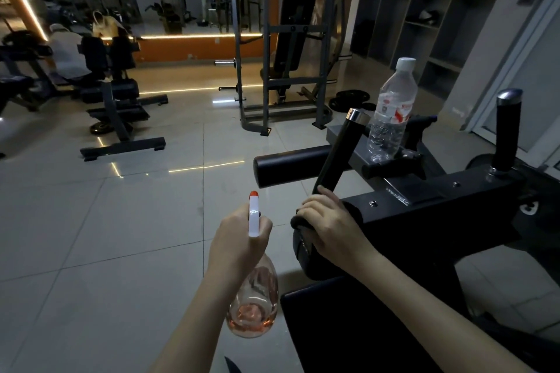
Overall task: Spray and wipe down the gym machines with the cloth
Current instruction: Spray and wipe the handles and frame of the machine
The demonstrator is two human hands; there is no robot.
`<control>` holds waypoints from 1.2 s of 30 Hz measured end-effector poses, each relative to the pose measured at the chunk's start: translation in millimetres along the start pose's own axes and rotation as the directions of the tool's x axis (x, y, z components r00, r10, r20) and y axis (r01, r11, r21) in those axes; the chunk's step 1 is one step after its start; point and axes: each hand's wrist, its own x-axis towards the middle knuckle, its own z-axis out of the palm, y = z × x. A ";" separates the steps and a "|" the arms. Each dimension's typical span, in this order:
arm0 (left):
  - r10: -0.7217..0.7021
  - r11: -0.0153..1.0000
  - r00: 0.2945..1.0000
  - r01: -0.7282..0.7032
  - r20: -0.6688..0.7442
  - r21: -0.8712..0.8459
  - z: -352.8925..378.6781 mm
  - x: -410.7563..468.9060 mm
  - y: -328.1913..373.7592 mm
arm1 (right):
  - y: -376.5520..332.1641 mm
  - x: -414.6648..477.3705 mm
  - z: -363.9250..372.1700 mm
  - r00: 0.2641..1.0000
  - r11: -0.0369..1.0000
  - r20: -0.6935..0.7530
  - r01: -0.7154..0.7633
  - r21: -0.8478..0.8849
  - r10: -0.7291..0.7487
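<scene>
The left hand (239,239) holds a closed grip around the spray bottle (254,297), just left of the black machine (424,209). The right hand (328,227) presses a dark cloth (298,221) onto the machine's padded roller. The water bottle (391,112) standing on the machine has a red-and-white label, unreadable.

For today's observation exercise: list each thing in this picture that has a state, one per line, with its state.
Spray bottle: held upright in the left hand, little liquid left.
Cloth: dark, pressed on the machine under the right hand.
Water bottle: capped, standing tilted on the machine, nearly empty.
</scene>
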 end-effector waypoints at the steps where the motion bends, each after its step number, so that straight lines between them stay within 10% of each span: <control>1: 0.009 1.000 1.000 -0.009 0.007 0.004 0.5 1.1 0.0 | -0.8 2.6 -8.4 0.990 0.994 -0.109 -0.085 0.075 0.093; 7: 0.011 1.000 1.000 -0.011 0.014 0.000 5.1 15.1 2.6 | 29.1 73.1 -60.5 0.712 0.893 -0.552 -0.419 0.163 0.434; 36: 0.052 0.999 0.998 -0.052 0.035 0.006 8.8 22.2 -0.8 | -27.0 11.9 14.9 0.738 0.785 -0.314 -0.618 0.044 0.598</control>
